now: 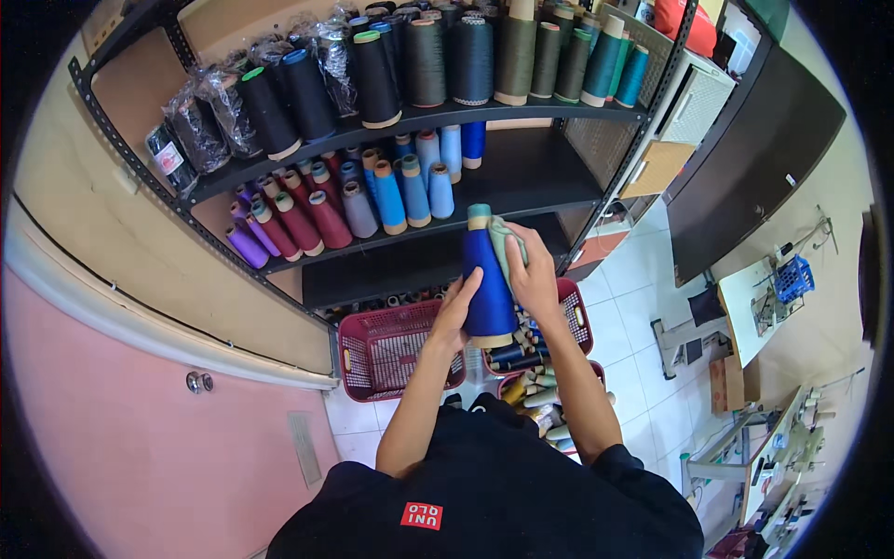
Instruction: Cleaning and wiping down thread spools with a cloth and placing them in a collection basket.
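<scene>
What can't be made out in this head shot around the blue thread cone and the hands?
- Head view: the base of the dark blue cone of thread is covered by the left hand.
- Head view: the pale green cloth is mostly under the right hand; its shape is unclear.
- Head view: the right-hand red plastic basket is largely hidden by the forearm and cone.

Blue cone's (pixel 489 279) base — behind fingers (pixel 461 303)

Both forearms raised forward; left hand (pixel 453 312) cupped; right hand (pixel 534 270) curled, gripping.
</scene>
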`<state>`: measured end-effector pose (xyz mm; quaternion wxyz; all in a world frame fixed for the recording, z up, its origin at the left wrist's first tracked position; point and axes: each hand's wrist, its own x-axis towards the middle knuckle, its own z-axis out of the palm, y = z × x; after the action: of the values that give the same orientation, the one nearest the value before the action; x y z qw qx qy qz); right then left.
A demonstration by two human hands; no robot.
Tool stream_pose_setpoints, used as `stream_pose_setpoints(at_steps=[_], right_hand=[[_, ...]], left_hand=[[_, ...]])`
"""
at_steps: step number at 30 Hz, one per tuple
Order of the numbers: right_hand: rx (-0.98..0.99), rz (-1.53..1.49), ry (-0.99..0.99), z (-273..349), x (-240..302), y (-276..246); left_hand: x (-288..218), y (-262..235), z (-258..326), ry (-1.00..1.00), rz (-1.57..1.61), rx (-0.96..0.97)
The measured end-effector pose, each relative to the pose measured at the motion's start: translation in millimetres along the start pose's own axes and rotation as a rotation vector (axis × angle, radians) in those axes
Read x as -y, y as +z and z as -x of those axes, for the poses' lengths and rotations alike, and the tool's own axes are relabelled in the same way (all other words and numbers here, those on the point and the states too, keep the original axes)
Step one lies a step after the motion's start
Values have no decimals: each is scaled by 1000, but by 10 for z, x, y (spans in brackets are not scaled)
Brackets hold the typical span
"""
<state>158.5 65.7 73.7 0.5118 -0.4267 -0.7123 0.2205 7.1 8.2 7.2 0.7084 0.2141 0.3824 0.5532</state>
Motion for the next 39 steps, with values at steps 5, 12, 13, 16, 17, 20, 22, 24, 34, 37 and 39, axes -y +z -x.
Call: stream_pose_setpoints(at_steps=[5, 12, 13, 16, 17, 20, 22, 24, 34, 37, 39], right_hand=[[-39, 74, 44, -44, -94, -128], [151, 70, -106, -55, 286, -18], [190, 73, -58, -26, 277, 10], [42, 44, -33, 46, 110, -11], [47, 42, -37, 42, 42, -11], [57, 98, 5, 23, -167, -89], [23, 112, 12, -23, -44, -118], [-42, 81, -9, -69, 152, -133], [61, 94, 19, 63, -68, -9], [57, 92, 54, 1, -96, -98], [-83, 69, -92, -67, 96, -135]], left_hand=[[-5, -44, -10, -51, 173, 61], [73, 18, -28, 30, 134, -24], [91, -2, -31, 29, 136, -26], [113, -75, -52, 74, 12, -50], [104, -115, -47, 38, 47, -31], [73, -67, -13, 19, 140, 25], [27, -49, 25, 45, 200, 52], [9, -41, 67, -53, 233, 38], [98, -136, -3, 50, 75, -1], [-30, 10, 50, 17, 176, 38], [-44, 38, 35, -11, 216, 26]])
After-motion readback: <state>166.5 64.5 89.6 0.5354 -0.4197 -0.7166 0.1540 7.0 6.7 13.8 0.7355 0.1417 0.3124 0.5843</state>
